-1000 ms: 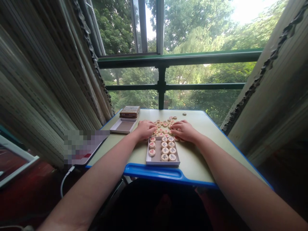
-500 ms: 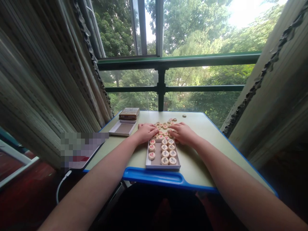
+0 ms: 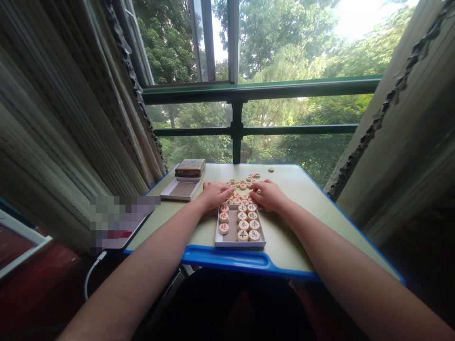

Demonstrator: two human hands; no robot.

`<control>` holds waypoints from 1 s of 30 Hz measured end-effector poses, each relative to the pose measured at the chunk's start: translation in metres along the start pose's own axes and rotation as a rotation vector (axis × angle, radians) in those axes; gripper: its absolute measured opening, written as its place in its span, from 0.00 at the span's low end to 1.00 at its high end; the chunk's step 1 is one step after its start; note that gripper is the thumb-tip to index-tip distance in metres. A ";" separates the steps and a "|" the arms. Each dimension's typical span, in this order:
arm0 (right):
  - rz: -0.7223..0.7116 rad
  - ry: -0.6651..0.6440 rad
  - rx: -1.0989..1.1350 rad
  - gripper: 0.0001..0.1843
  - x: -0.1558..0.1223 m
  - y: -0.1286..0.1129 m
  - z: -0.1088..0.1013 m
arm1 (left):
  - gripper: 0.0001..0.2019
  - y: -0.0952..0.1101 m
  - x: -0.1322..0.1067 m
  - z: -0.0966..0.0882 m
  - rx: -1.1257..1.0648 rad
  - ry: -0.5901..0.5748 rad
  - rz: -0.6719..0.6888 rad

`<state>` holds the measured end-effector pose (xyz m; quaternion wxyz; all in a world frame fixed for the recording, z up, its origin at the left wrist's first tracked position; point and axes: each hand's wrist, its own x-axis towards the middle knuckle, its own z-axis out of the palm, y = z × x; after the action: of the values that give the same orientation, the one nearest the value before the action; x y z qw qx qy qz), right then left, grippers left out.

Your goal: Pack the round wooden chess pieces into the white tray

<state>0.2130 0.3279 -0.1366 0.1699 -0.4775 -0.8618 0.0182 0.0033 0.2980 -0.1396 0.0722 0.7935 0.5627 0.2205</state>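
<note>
A loose cluster of round Chinese chess pieces [image 3: 243,186] with red and black characters lies on the table between my hands. My left hand [image 3: 216,194] rests at the cluster's left edge, fingers stretched toward the pieces and nothing visibly gripped. On the opposite side, my right hand [image 3: 268,194] is open with bent, parted fingers, its tips at the pieces; its palm side is hidden. Nearer to me sits a shallow white box [image 3: 232,244]. Three red-marked pieces [image 3: 223,217] line its left side, and two columns of black-marked pieces [image 3: 243,225] fill its right side.
An empty shallow box lid [image 3: 180,188] lies at the back left, before a stacked pair of boxes [image 3: 190,167]. One stray piece [image 3: 271,170] sits near the far edge. A blue rim with a tray groove [image 3: 227,258] borders the table; a laptop-like device [image 3: 122,232] is at left.
My right hand has shifted slightly, uncovering some pieces near its fingertips. My left hand has barely moved. The pieces in the white box look the same.
</note>
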 end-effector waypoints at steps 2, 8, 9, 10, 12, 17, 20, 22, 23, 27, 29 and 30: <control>-0.022 -0.033 -0.009 0.15 -0.002 0.002 -0.004 | 0.25 0.000 -0.001 -0.003 -0.007 0.000 -0.048; -0.088 -0.148 0.079 0.18 -0.010 0.008 -0.023 | 0.28 0.000 -0.004 -0.005 -0.042 0.044 -0.121; -0.096 -0.170 0.081 0.15 -0.011 0.008 -0.025 | 0.27 0.000 -0.003 -0.005 -0.035 0.044 -0.121; -0.100 -0.183 0.073 0.13 -0.011 0.008 -0.026 | 0.27 0.000 -0.003 -0.005 -0.030 0.048 -0.120; -0.103 -0.192 0.059 0.11 -0.011 0.007 -0.026 | 0.26 -0.001 -0.002 -0.004 -0.023 0.062 -0.119; -0.096 -0.138 0.057 0.13 -0.009 0.005 -0.020 | 0.26 -0.002 -0.001 -0.001 -0.036 0.076 -0.101; -0.089 -0.095 0.069 0.13 -0.008 0.005 -0.015 | 0.25 -0.003 0.000 0.000 -0.035 0.092 -0.089; -0.098 -0.060 0.086 0.11 -0.007 0.005 -0.013 | 0.25 -0.003 0.000 0.000 -0.027 0.110 -0.083; -0.105 -0.047 0.107 0.11 -0.006 0.005 -0.013 | 0.25 -0.003 0.000 0.000 -0.022 0.117 -0.078; -0.043 0.018 0.303 0.12 -0.007 0.002 -0.014 | 0.23 -0.001 -0.001 -0.001 0.020 0.137 -0.036; -0.007 0.050 0.462 0.13 -0.007 -0.002 -0.015 | 0.20 0.001 -0.002 -0.003 0.037 0.163 -0.016; 0.000 0.048 0.548 0.14 -0.008 -0.003 -0.016 | 0.18 0.003 -0.003 -0.005 0.035 0.176 -0.006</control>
<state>0.2189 0.3175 -0.1233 0.3132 -0.4139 -0.8205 0.2394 0.0032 0.2938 -0.1352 0.0093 0.7704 0.5730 0.2795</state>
